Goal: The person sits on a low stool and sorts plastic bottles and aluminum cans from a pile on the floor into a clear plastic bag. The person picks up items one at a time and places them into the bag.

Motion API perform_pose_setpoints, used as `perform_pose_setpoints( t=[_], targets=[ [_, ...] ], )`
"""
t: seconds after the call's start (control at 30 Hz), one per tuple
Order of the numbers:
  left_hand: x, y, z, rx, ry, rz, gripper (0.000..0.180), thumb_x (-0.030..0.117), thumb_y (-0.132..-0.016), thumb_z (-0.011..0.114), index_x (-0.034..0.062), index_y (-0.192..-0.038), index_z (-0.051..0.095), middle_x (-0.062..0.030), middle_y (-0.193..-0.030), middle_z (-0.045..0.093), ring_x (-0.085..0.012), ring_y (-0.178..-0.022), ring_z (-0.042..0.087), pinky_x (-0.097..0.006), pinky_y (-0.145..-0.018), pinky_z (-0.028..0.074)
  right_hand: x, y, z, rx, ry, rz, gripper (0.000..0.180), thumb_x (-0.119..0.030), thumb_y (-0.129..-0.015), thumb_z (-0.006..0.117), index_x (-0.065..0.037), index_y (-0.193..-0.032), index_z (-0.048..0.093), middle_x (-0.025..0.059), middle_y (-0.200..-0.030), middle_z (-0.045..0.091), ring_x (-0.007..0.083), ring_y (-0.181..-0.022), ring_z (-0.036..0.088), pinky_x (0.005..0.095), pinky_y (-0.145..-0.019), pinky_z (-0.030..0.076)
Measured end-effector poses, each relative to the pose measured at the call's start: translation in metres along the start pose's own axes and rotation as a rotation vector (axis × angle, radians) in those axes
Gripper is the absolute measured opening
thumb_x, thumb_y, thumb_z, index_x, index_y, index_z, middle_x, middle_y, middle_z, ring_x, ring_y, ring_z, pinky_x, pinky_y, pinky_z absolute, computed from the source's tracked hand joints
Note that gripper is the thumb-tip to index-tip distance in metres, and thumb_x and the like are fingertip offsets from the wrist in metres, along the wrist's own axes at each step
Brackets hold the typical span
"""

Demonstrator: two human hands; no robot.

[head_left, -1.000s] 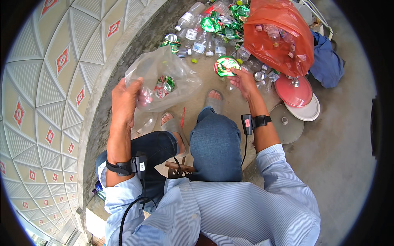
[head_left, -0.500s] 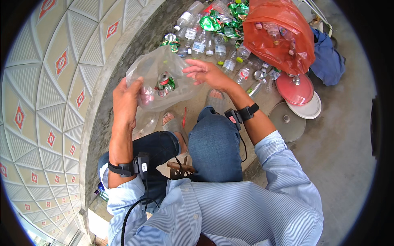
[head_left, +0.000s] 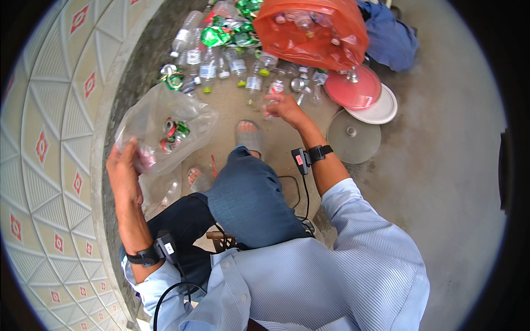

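My left hand (head_left: 124, 168) grips the edge of a clear plastic bag (head_left: 157, 110) and holds it up at my left. A few crushed red and green cans (head_left: 174, 132) lie inside the bag. My right hand (head_left: 284, 106) is stretched forward over the ground, fingers apart, just above a clear plastic bottle (head_left: 274, 87) at the near edge of a pile of bottles and cans (head_left: 207, 63). I see nothing held in that hand. My sandalled foot (head_left: 249, 135) rests between the bag and the right hand.
An orange plastic bag (head_left: 309, 27) with bottles lies behind the pile. A red lid (head_left: 353, 88), a white lid (head_left: 383, 110) and a grey lid (head_left: 353, 138) lie to the right. Blue cloth (head_left: 386, 33) is at the back, a tiled wall (head_left: 55, 110) on the left.
My right hand picked up a green can, brought it to the clear bag, and has now swung back to the pile without it. The left hand holds the bag lower.
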State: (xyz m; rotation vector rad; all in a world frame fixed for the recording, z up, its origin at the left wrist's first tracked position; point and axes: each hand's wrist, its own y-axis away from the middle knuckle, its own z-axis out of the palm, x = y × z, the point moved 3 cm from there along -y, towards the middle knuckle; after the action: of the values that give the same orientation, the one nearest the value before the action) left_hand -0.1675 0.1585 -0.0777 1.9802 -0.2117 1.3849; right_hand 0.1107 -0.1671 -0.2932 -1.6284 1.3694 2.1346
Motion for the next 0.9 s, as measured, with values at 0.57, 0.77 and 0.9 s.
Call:
perform_pose_setpoints(
  t=[0.57, 0.77, 0.9],
  targets=[
    [0.011, 0.004, 0.008, 0.012, -0.005, 0.009, 0.016, 0.023, -0.098, 0.064, 0.0077, -0.104, 0.063, 0.0022, -0.077, 0.057, -0.0087, -0.065, 0.055, -0.027, -0.059, 0.047, 0.037, -0.028, -0.149, 0.464, 0.937, 0.127, 0.044, -0.03, -0.075, 0.078, 0.0, -0.107, 0.071, 0.0268, -0.118, 0.068, 0.0425, -0.109, 0.066, 0.0469, -0.094, 0.053],
    [0.013, 0.004, 0.007, 0.051, -0.021, 0.014, 0.018, 0.023, -0.099, 0.064, 0.0071, -0.106, 0.064, 0.0024, -0.076, 0.057, -0.0086, -0.063, 0.055, -0.026, -0.059, 0.049, 0.009, -0.053, -0.151, 0.628, 0.95, 0.227, 0.058, -0.033, -0.074, 0.083, -0.006, -0.123, 0.067, 0.0242, -0.119, 0.069, 0.0393, -0.115, 0.065, 0.0487, -0.095, 0.052],
    [0.015, 0.005, 0.008, 0.035, -0.022, 0.029, 0.02, 0.023, -0.099, 0.064, 0.0066, -0.109, 0.065, 0.0032, -0.076, 0.057, -0.0078, -0.063, 0.054, -0.026, -0.059, 0.048, 0.014, -0.067, -0.152, 0.747, 0.95, 0.225, 0.056, -0.034, -0.075, 0.082, -0.007, -0.122, 0.067, 0.024, -0.12, 0.069, 0.0398, -0.115, 0.065, 0.049, -0.095, 0.052]
  ],
)
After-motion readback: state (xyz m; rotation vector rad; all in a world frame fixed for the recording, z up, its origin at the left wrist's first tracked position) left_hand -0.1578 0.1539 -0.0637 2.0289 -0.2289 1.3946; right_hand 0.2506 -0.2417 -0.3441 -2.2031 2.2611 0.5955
